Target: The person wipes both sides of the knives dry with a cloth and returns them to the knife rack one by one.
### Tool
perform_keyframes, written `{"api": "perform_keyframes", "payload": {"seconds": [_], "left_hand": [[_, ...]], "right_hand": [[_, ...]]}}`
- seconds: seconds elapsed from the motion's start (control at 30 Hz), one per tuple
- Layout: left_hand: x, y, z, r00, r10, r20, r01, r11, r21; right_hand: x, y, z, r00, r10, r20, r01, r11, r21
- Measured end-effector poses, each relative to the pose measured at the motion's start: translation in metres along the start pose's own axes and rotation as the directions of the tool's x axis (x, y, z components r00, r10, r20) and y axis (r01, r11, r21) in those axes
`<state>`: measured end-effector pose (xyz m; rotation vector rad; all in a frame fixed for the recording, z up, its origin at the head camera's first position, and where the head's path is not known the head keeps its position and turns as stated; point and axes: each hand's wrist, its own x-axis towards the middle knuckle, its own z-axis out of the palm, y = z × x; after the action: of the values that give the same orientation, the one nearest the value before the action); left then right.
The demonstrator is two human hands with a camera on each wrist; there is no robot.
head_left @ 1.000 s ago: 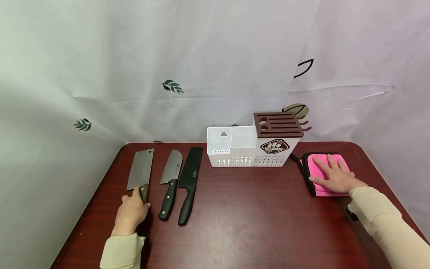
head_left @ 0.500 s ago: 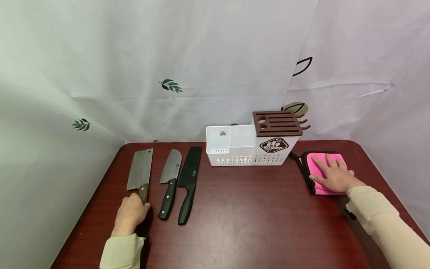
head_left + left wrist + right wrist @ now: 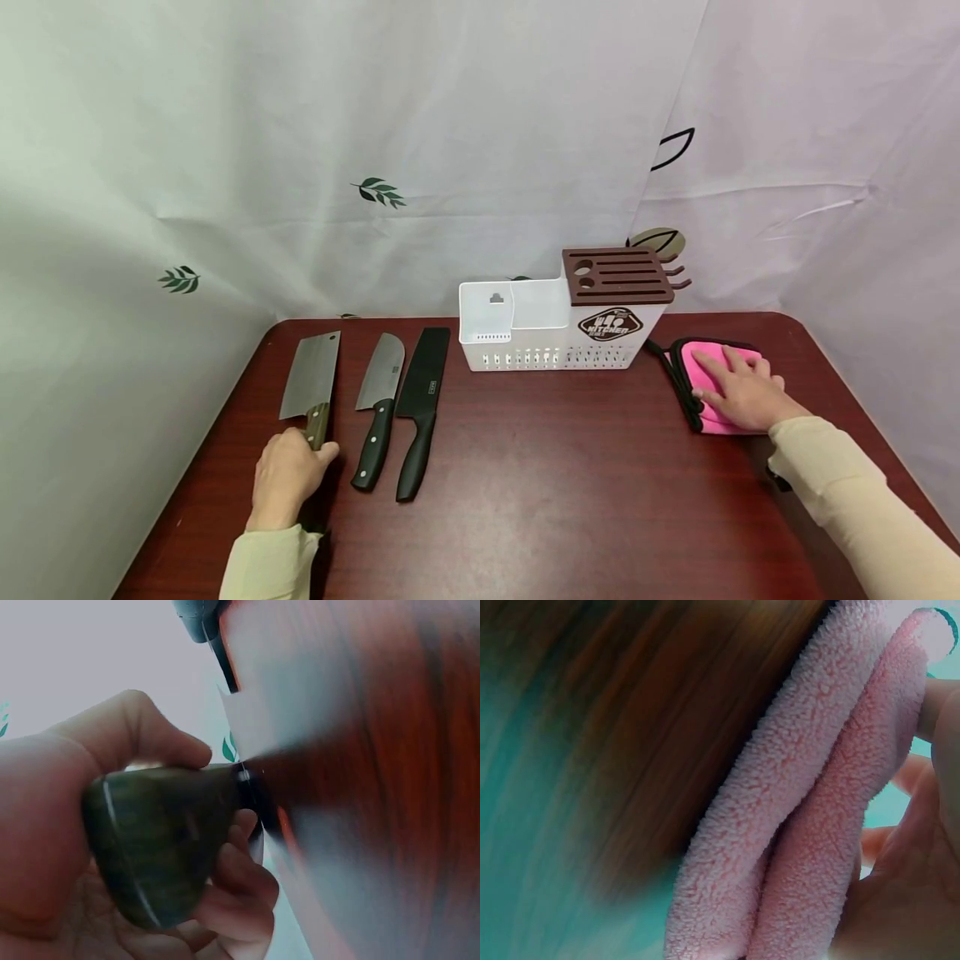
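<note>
In the head view, my left hand grips the wooden handle of a cleaver at the table's left side. The left wrist view shows the handle inside the palm, the thumb along one side and the fingers curled round the other. My right hand rests on a folded pink towel with black edging at the right, its fingers spread and slightly bent. From the right wrist, the thick fluffy layers of the towel show beside the palm.
Right of the cleaver lie a knife with a grey blade and black handle, and an all-black knife. A white knife holder with a brown slotted top stands at the back of the red-brown table, near the curtain.
My left fingers have drawn back from the blade's base and closed round the cleaver's handle, and the cleaver has shifted slightly left. My right fingers have bent a little on the towel.
</note>
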<state>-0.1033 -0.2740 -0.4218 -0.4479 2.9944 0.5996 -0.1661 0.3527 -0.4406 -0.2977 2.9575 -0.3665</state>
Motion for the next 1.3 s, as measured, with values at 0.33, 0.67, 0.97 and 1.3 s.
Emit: {"api": "perform_keyframes", "payload": {"seconds": [0.33, 0.67, 0.97, 1.3], "left_hand": [[-0.001, 0.000, 0.000, 0.998, -0.029, -0.058, 0.024, 0.997, -0.074], [-0.001, 0.003, -0.001, 0.995, -0.027, -0.092, 0.018, 0.995, -0.094], [-0.006, 0.007, -0.004, 0.986, -0.017, -0.164, 0.000, 0.994, -0.105], [-0.011, 0.013, -0.005, 0.983, -0.002, -0.185, -0.020, 0.993, -0.115]], "right_hand": [[0.000, 0.000, 0.002, 0.990, -0.087, -0.110, 0.082, 0.996, -0.046], [-0.002, -0.004, 0.000, 0.979, -0.115, -0.165, 0.109, 0.993, -0.049], [-0.008, 0.000, 0.003, 0.942, -0.166, -0.291, 0.160, 0.986, -0.044], [-0.011, 0.003, -0.001, 0.899, -0.179, -0.399, 0.183, 0.983, -0.030]]}}
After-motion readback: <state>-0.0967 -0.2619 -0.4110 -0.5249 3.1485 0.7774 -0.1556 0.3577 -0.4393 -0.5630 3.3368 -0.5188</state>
